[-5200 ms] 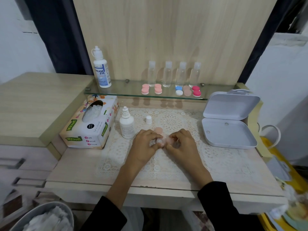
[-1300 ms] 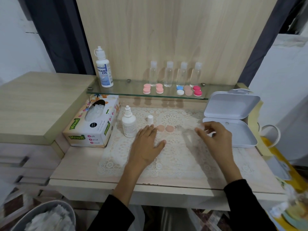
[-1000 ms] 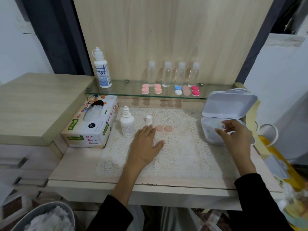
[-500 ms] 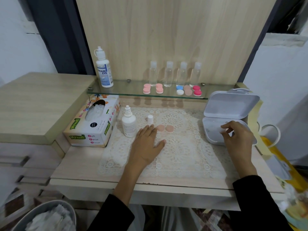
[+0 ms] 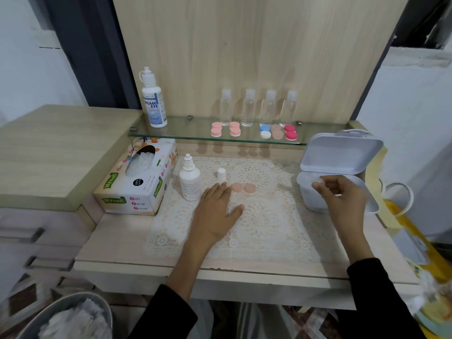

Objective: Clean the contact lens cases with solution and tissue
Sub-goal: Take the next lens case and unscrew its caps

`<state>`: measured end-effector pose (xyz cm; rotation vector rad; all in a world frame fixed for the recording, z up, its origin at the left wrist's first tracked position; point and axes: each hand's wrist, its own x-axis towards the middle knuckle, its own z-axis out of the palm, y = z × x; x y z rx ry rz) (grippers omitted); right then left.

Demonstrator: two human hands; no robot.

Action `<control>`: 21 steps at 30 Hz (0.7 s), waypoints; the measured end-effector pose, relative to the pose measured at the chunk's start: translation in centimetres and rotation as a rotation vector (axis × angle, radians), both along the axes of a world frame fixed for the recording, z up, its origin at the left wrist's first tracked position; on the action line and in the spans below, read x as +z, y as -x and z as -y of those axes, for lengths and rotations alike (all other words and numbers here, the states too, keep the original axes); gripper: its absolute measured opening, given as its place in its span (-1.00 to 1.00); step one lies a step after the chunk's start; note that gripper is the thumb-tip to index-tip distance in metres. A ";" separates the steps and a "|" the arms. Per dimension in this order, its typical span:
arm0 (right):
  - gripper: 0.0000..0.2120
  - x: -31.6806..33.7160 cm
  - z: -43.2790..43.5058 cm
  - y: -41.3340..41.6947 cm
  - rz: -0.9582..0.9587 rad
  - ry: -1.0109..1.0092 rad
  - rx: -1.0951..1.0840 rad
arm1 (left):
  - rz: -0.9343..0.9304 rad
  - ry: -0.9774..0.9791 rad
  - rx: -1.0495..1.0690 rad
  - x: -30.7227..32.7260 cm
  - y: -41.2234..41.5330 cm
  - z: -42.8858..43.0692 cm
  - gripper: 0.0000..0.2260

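My left hand (image 5: 215, 211) lies flat and open on the lace mat (image 5: 264, 223), fingertips just left of two peach lens-case caps (image 5: 236, 187) (image 5: 249, 188). A small white solution bottle (image 5: 189, 184) stands uncapped beside it, and its cap (image 5: 221, 174) sits on the mat behind. My right hand (image 5: 342, 199) hovers over the base of the open white box (image 5: 303, 192), pinching a small whitish piece (image 5: 317, 180) at its fingertips. I cannot tell whether that piece is tissue or a case part. The tissue box (image 5: 139, 182) sits at the left.
A glass shelf (image 5: 190, 133) behind carries a tall solution bottle (image 5: 153, 101), several clear bottles (image 5: 248, 107) and several coloured lens cases (image 5: 216, 129). A bin (image 5: 68, 319) with crumpled tissue sits low at the left. A raised wooden counter (image 5: 49, 148) flanks the left.
My hands parted from wiping at the mat's middle. The right hand carried the small whitish piece rightward to the white box and holds it there. The left hand settled flat on the mat.
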<state>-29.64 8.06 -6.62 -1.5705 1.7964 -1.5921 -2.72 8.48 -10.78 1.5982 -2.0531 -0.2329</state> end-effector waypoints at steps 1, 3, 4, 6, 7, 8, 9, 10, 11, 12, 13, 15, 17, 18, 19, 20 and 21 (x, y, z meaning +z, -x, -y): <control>-0.88 0.1 0.0 -0.6 0.010 -0.024 0.023 | -0.003 0.000 -0.001 0.0 0.0 0.0 -0.43; -0.90 0.1 -0.1 -2.0 0.038 -0.088 0.074 | -0.003 -0.001 -0.001 0.1 0.1 0.0 -0.44; -0.91 0.1 -0.1 -2.8 0.056 -0.121 0.108 | -0.001 -0.002 -0.001 0.1 0.1 -0.1 -0.44; -0.92 -0.4 -0.1 -4.6 0.073 -0.195 0.184 | -0.003 -0.003 -0.001 0.1 0.1 -0.1 -0.44; -0.92 -0.7 -0.1 -5.5 0.062 -0.236 0.213 | -0.004 -0.003 0.000 0.1 0.1 -0.1 -0.44; -0.91 -1.0 -0.1 -6.2 0.047 -0.270 0.234 | -0.005 -0.005 0.000 0.1 0.0 -0.1 -0.44; -0.90 -1.4 -0.1 -6.9 0.039 -0.288 0.249 | -0.010 -0.007 -0.001 0.1 0.0 0.0 -0.44; -0.88 -1.6 -0.1 -7.4 0.038 -0.293 0.255 | -0.018 -0.009 -0.004 0.1 0.0 -0.1 -0.45; -0.86 -1.7 0.0 -7.8 0.043 -0.292 0.255 | -0.030 -0.012 -0.007 0.1 0.0 0.0 -0.46; -0.85 -1.7 0.1 -8.1 0.050 -0.292 0.251 | -0.045 -0.014 -0.009 0.2 0.0 -0.1 -0.48; -0.84 -1.6 0.2 -8.2 0.055 -0.294 0.252 | -0.061 -0.017 -0.008 0.2 0.0 -0.1 -0.50; -0.82 -1.5 0.3 -8.5 0.033 -0.298 0.252 | -0.088 -0.020 -0.005 0.3 -0.1 -0.1 -0.53; -0.82 -1.5 0.4 -8.6 0.001 -0.299 0.245 | -0.106 -0.022 -0.003 0.4 0.0 -0.2 -0.53; -0.82 -1.6 0.5 -8.6 -0.008 -0.299 0.243 | -0.111 -0.022 -0.003 0.4 0.0 -0.2 -0.53; -0.82 -1.6 0.5 -8.6 -0.014 -0.296 0.245 | -0.112 -0.021 -0.005 0.5 0.0 -0.2 -0.53; -0.82 -1.7 0.4 -8.5 -0.019 -0.289 0.252 | -0.112 -0.020 -0.005 0.5 0.0 -0.2 -0.53; -0.83 -1.8 0.3 -8.4 -0.022 -0.279 0.264 | -0.110 -0.020 -0.005 0.4 0.0 -0.2 -0.53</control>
